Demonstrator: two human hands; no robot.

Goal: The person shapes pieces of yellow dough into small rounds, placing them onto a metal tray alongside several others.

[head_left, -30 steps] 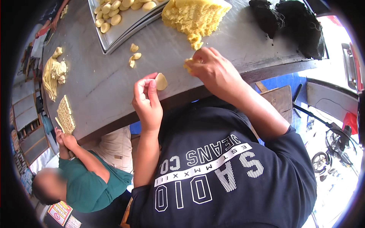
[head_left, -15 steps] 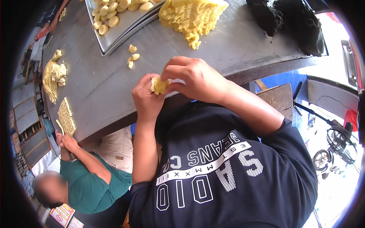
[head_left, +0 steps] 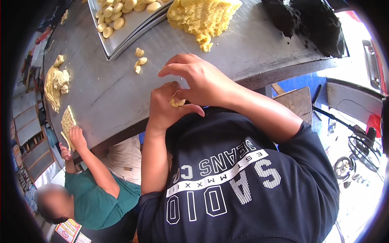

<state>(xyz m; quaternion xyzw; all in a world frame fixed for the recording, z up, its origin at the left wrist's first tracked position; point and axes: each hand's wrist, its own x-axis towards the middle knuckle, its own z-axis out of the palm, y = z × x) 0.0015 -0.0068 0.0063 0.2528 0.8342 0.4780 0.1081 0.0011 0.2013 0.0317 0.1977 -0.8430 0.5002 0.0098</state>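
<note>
While my left hand (head_left: 164, 109) cups the dough piece (head_left: 177, 102) at the table (head_left: 101, 93) edge, my right hand (head_left: 202, 81) pinches it from above, other fingers spread. Soft, light, likely tears easily (crumbly like the dough mound (head_left: 202, 18)), so grip the rim gently.

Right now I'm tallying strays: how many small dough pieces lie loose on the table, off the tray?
3, clustered beside the tray's corner: one upper, one right, one lower. More may be hidden behind the hands.
</note>
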